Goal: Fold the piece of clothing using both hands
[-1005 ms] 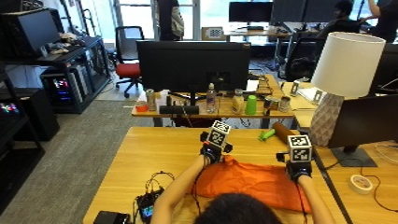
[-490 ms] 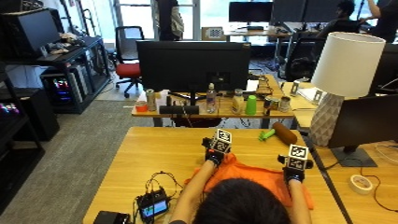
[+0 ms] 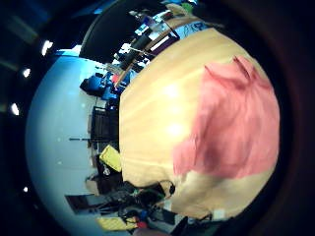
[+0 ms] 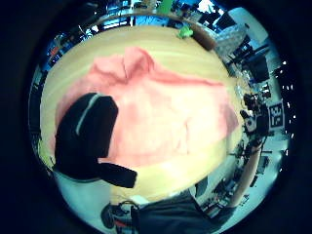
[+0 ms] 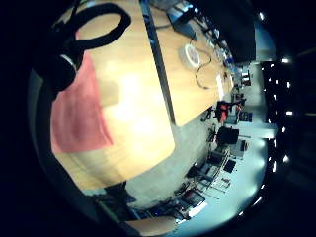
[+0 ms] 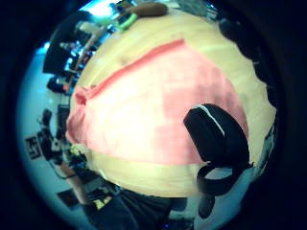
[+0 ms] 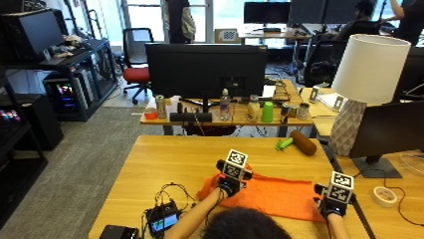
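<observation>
I see the orange garment (image 7: 275, 194) lying flat on the wooden counter (image 7: 179, 159), directly in front of the person's head. Its long axis runs across the counter, from the person's left to their right. The bunched end of the garment lies toward the left; the straight edge lies toward the right.

My left hand (image 7: 230, 185) is at the garment's left end. My right hand (image 7: 331, 205) is at the garment's right edge. I cannot tell whether either grip is spread or pinching the cloth, because the fingers are hidden.

A brown roller with a green handle (image 7: 298, 143) lies on the counter, well apart from the garment. A tape roll (image 7: 383, 196) sits to the right of the right hand.
</observation>
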The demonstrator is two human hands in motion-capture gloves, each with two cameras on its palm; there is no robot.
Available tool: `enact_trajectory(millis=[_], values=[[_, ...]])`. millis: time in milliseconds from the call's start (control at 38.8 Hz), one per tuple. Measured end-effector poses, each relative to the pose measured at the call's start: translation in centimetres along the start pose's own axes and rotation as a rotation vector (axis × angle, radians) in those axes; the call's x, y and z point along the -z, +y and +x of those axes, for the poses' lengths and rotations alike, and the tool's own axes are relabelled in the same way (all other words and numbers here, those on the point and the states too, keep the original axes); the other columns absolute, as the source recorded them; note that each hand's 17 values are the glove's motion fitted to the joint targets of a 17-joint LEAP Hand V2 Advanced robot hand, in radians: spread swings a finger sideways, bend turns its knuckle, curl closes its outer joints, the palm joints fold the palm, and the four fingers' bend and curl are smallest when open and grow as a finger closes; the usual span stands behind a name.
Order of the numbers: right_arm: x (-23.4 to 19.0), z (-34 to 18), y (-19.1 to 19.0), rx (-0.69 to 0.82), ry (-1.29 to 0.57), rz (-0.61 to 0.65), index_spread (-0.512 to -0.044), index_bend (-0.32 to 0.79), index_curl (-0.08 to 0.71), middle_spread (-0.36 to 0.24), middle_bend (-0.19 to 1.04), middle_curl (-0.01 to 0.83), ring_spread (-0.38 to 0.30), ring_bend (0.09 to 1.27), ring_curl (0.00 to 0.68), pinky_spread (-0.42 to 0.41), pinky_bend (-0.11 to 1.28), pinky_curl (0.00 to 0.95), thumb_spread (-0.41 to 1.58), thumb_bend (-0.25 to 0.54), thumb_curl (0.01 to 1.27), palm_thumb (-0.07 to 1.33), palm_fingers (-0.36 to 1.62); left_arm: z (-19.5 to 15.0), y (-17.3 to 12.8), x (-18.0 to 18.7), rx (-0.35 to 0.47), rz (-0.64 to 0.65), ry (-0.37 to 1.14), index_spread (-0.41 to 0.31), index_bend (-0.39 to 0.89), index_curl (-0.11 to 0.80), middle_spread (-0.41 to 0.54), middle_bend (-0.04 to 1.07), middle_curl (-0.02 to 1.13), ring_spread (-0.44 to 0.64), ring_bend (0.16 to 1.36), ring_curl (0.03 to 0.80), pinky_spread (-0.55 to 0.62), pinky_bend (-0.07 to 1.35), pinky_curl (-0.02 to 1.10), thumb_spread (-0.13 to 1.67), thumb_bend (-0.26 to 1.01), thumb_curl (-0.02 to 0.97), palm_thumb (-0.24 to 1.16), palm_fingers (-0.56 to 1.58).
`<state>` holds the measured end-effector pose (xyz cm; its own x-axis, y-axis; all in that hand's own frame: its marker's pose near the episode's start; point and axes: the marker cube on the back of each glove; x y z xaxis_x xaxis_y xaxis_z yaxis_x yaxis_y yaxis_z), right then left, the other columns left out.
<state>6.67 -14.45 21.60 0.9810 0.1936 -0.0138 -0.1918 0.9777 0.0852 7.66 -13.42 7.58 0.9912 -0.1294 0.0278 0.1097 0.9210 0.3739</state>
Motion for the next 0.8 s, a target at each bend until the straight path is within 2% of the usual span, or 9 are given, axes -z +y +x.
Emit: enact_trajectory(millis=[26, 77, 129, 283, 387, 490, 567, 644, 799], values=[[-0.8, 0.6, 0.4, -0.021, -0.020, -0.015, -0.302, -0.02, 0.241, -0.134, 0.16, 0.428, -0.184, 0.53, 0.429, -0.187, 0.59, 0.426, 1.18, -0.060, 0.26, 0.86, 0.81, 0.5, -0.2, -1.4, -0.016, -0.008, 0.014, -0.082, 0.24, 0.384, 0.064, 0.08, 0.34, 0.11, 0.42, 0.376, 0.20, 0.35, 0.40, 1.27, -0.02, 0.338, 0.41, 0.23], [-2.8, 1.9, 1.1, -0.079, -0.062, -0.047, -0.297, -0.03, 0.224, -0.122, 0.16, 0.426, -0.168, 0.55, 0.442, -0.175, 0.63, 0.440, 1.20, -0.055, 0.25, 0.81, 0.74, 1.5, -0.1, -4.1, -0.046, -0.032, 0.050, -0.079, 0.26, 0.397, 0.101, 0.09, 0.33, 0.18, 0.42, 0.386, 0.26, 0.36, 0.41, 1.27, -0.02, 0.328, 0.40, 0.19], [-4.6, 2.9, 1.9, -0.143, -0.097, -0.084, -0.292, -0.05, 0.192, -0.104, 0.16, 0.417, -0.157, 0.57, 0.445, -0.163, 0.68, 0.449, 1.21, -0.053, 0.23, 0.77, 0.68, 2.5, 1.6, -5.4, -0.075, -0.083, 0.099, -0.077, 0.28, 0.404, 0.135, 0.09, 0.31, 0.23, 0.42, 0.375, 0.30, 0.37, 0.40, 1.26, -0.03, 0.317, 0.38, 0.18], [-8.0, 3.5, 4.0, -0.259, -0.122, -0.168, -0.270, -0.01, 0.132, -0.069, 0.20, 0.414, -0.130, 0.60, 0.435, -0.135, 0.72, 0.443, 1.23, -0.065, 0.20, 0.62, 0.62, 4.3, 8.0, -5.5, -0.157, -0.267, 0.182, -0.063, 0.23, 0.401, 0.194, 0.11, 0.27, 0.32, 0.45, 0.353, 0.36, 0.39, 0.39, 1.25, -0.06, 0.273, 0.26, 0.15], [-8.4, 2.8, 4.7, -0.288, -0.107, -0.138, -0.254, 0.04, 0.125, -0.052, 0.25, 0.429, -0.115, 0.57, 0.433, -0.112, 0.69, 0.439, 1.22, -0.077, 0.17, 0.47, 0.55, 3.8, 9.0, -6.7, -0.117, -0.323, 0.130, -0.058, 0.06, 0.348, 0.239, 0.10, 0.25, 0.37, 0.51, 0.365, 0.38, 0.49, 0.41, 1.18, -0.10, 0.235, 0.09, 0.00], [-8.5, 2.0, 4.5, -0.276, -0.039, -0.106, -0.237, 0.09, 0.134, -0.042, 0.28, 0.436, -0.108, 0.57, 0.422, -0.112, 0.66, 0.419, 1.21, -0.050, 0.16, 0.41, 0.64, 3.5, 9.3, -8.7, -0.098, -0.466, 0.192, -0.059, 0.07, 0.310, 0.259, 0.14, 0.24, 0.40, 0.56, 0.370, 0.41, 0.51, 0.40, 1.09, -0.11, 0.206, -0.09, -0.07], [-8.5, 1.5, 3.9, -0.257, -0.036, -0.077, -0.220, 0.08, 0.136, -0.043, 0.28, 0.440, -0.122, 0.60, 0.425, -0.135, 0.66, 0.409, 1.23, -0.019, 0.17, 0.42, 0.74, 3.6, 8.9, -9.3, -0.119, -0.455, 0.266, -0.062, 0.08, 0.291, 0.254, 0.17, 0.24, 0.42, 0.57, 0.361, 0.43, 0.49, 0.39, 1.04, -0.11, 0.184, -0.14, -0.09], [-8.7, 1.4, 3.0, -0.241, -0.072, -0.034, -0.204, 0.08, 0.140, -0.057, 0.32, 0.454, -0.135, 0.65, 0.431, -0.165, 0.65, 0.402, 1.24, 0.022, 0.19, 0.51, 0.88, 3.6, 9.0, -9.5, -0.121, -0.466, 0.302, -0.069, 0.11, 0.284, 0.244, 0.18, 0.25, 0.45, 0.56, 0.353, 0.45, 0.47, 0.38, 1.00, -0.09, 0.174, -0.12, -0.09], [-9.0, 1.4, 2.1, -0.236, -0.133, 0.129, -0.199, 0.13, 0.178, -0.088, 0.35, 0.481, -0.150, 0.65, 0.454, -0.200, 0.64, 0.420, 1.24, 0.100, 0.23, 0.70, 1.06, 3.6, 9.1, -9.6, -0.089, -0.444, 0.324, -0.073, 0.12, 0.270, 0.239, 0.18, 0.26, 0.47, 0.54, 0.337, 0.47, 0.44, 0.36, 0.97, -0.08, 0.164, -0.10, -0.09]])
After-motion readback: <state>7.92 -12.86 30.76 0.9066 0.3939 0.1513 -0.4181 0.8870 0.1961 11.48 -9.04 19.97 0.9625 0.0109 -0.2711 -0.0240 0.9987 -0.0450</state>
